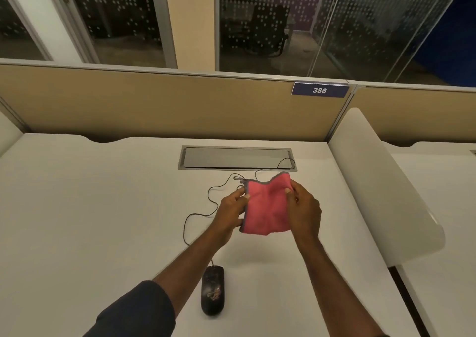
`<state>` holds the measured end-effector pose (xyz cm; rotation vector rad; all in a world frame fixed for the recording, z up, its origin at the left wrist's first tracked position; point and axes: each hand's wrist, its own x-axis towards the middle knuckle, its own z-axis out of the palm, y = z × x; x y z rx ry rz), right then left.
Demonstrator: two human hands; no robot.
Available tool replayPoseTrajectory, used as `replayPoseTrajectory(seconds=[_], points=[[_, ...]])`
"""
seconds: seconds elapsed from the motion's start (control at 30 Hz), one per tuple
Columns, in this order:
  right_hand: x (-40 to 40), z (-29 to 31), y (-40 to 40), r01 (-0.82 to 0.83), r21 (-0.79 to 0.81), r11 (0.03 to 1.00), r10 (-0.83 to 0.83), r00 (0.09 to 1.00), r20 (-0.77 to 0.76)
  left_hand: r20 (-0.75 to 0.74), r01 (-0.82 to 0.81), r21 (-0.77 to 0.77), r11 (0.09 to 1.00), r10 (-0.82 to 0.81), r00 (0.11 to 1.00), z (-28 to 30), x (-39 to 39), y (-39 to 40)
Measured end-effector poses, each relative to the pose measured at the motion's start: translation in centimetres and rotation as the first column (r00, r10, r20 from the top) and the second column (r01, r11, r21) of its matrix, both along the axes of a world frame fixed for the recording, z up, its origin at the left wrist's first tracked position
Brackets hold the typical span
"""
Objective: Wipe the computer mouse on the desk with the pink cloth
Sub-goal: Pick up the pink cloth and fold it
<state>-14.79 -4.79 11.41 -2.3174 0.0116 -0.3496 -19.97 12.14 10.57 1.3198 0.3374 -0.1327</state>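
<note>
Above desk (77,208), left hand (231,215) and right hand (305,213) each pinching a side of cloth (266,208), held up, mouse (212,290) below near left forearm, untouched

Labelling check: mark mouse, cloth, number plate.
mouse (212,290), head view, middle of its top shell
cloth (266,208), head view, centre of pink face
number plate (320,90), head view, on the digits

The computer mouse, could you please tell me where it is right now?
In the head view, the black mouse lies on the white desk near the bottom centre, beside the left forearm, nearer the person than the pink cloth held in both hands.
</note>
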Motion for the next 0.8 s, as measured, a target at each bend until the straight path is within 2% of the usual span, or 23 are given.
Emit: replayPoseTrajectory(seconds=[0.1,0.27,0.37,0.43,0.47,0.57,0.6,0.7,0.8], points=[[-1.8,0.6,3.0,-0.051,-0.097,0.994,0.057,0.996,0.061,0.021,-0.006,-0.001,1.0,0.006,1.0,1.1,-1.2,0.3],[-4.2,1.1,6.6,-0.158,-0.208,0.965,0.161,0.987,-0.003,0.097,-0.081,-0.036,0.996,0.084,0.992,1.5,-2.4,1.0],[-5.4,0.9,7.9,-0.237,-0.133,0.962,0.235,0.972,-0.026,0.107,-0.174,-0.08,0.981,0.182,0.977,1.6,-2.9,1.6],[-6.2,1.0,8.8,-0.272,-0.024,0.962,0.27,0.961,-0.056,0.079,-0.255,-0.129,0.958,0.266,0.961,1.9,-3.1,2.0],[-6.5,0.9,9.1,-0.292,-0.024,0.956,0.29,0.956,-0.051,0.051,-0.299,-0.153,0.942,0.31,0.949,2.1,-3.2,2.3],[-7.1,0.1,9.8,-0.383,-0.182,0.906,0.402,0.912,0.084,-0.036,-0.428,-0.155,0.891,0.427,0.903,2.5,-3.2,2.9],[-7.2,-0.2,10.1,-0.413,-0.176,0.894,0.433,0.897,0.092,-0.047,-0.461,-0.133,0.877,0.459,0.887,2.6,-3.3,3.1],[-8.0,-0.4,10.7,-0.475,0.044,0.879,0.473,0.879,0.054,-0.045,-0.542,-0.108,0.834,0.54,0.84,2.6,-3.5,4.0],[-8.3,-0.2,11.1,-0.324,0.297,0.898,0.321,0.945,0.061,-0.034,-0.584,-0.171,0.794,0.587,0.809,2.3,-3.8,4.8]])
